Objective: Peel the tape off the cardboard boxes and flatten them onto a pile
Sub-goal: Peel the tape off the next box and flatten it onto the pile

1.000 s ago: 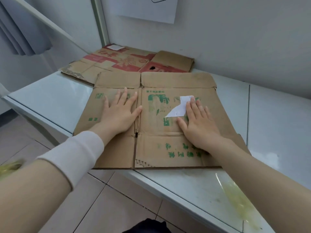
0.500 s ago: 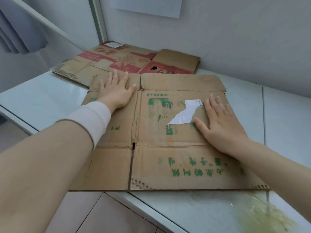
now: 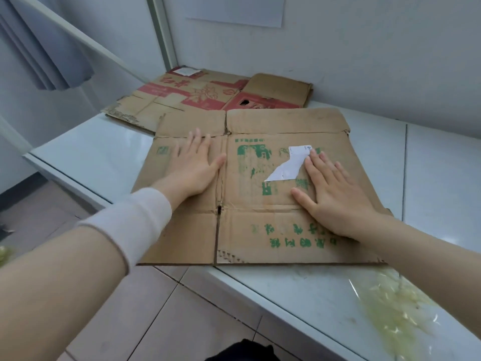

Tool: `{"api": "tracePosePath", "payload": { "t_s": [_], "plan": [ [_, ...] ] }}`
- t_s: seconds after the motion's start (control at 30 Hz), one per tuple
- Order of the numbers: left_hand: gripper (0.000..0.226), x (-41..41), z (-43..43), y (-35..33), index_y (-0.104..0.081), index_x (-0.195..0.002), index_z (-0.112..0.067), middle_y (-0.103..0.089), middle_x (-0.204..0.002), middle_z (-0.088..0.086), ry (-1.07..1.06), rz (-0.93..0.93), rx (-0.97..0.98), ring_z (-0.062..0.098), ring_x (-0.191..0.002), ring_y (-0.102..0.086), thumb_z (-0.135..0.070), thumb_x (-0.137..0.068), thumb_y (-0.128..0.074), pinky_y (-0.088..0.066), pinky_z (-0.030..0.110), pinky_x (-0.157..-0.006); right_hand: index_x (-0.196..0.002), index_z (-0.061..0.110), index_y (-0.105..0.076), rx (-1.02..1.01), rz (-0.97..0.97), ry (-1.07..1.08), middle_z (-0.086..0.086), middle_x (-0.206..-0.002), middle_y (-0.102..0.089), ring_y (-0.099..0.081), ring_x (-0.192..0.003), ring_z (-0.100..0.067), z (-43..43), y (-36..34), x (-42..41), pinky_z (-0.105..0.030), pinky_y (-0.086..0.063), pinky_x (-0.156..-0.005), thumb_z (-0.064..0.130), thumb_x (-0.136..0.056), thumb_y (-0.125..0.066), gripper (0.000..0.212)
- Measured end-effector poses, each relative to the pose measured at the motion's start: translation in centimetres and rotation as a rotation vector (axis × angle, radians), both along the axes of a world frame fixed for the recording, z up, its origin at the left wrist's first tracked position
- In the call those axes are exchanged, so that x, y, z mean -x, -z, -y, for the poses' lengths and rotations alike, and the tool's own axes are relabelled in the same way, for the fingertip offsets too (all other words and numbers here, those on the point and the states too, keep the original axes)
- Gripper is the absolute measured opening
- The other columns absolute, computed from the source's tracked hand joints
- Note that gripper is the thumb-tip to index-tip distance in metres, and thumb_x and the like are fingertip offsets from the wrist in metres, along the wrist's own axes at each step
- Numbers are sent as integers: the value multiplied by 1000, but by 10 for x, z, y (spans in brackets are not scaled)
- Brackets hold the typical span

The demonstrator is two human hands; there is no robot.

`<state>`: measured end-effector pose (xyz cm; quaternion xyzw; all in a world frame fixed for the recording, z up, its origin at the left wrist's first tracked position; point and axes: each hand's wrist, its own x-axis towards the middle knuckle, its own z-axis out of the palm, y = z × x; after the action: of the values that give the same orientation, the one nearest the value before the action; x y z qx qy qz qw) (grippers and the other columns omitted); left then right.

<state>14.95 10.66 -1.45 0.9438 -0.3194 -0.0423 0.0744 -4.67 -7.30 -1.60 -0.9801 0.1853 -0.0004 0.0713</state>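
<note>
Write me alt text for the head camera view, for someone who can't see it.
Both hands, left hand and right hand, press flat on a flattened green-printed cardboard box on a white table. Its near-left corner overhangs the table edge. A flattened red-printed box lies behind it, and a torn white label sits by the right fingertips.

The left hand [image 3: 194,168] is bare, with no ring or watch, and its nails look short and unpainted. Just behind its wrist sits a pale pinkish-white knitted sleeve cuff [image 3: 135,221], a snug soft band ending in a thin hem, with bare forearm showing behind it. The right hand [image 3: 335,196] is also bare, with short plain nails. Its wrist and forearm are uncovered.
</note>
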Motion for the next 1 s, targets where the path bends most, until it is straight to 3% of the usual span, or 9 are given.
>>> {"api": "tracePosePath", "payload": {
  "t_s": [0.13,0.23,0.4,0.63,0.8,1.0],
  "plan": [
    [73,50,-50,7,9,-148,-24,18,-156,-3,156,-7,-8,7,-143,18,-63,-91,-13,9,32,-118,-148,15,6,-89,14,46,3,-156,16,17,-142,-8,26,-13,-21,-29,9,-117,55,-93,-20,73],
    [87,65,-62,12,7,-148,-27,16,-157,-7,130,37,31,3,-142,18,-70,-73,3,15,26,-115,-148,12,3,-44,11,88,-1,-157,12,14,-143,-11,44,-9,-37,-32,7,-118,53,-94,-20,71],
    [72,66,-59,17,5,-149,-26,15,-157,-7,102,86,32,2,-142,17,-61,-88,-8,15,26,-115,-149,14,-3,32,46,93,2,-158,6,6,-145,-11,48,9,-43,-32,3,-118,53,-94,-20,70],
    [106,79,-65,19,14,-147,-27,26,-151,-14,110,69,92,-4,-135,29,-80,-56,29,26,14,-107,-149,11,0,-21,29,152,0,-157,9,11,-144,-12,62,-2,-64,-32,5,-118,57,-92,-20,76],
    [97,78,-66,23,13,-145,-31,23,-150,-18,108,88,120,-9,-134,28,-77,-62,29,23,13,-108,-149,11,-6,4,40,185,-1,-158,1,5,-145,-13,69,8,-83,-32,5,-118,57,-93,-19,74],
    [91,79,-67,22,11,-145,-33,23,-150,-19,111,93,124,-11,-132,30,-76,-67,25,22,13,-109,-149,12,0,-10,-6,159,0,-158,6,8,-145,-12,83,0,-92,-31,5,-118,60,-91,-19,77]
  ]
}}
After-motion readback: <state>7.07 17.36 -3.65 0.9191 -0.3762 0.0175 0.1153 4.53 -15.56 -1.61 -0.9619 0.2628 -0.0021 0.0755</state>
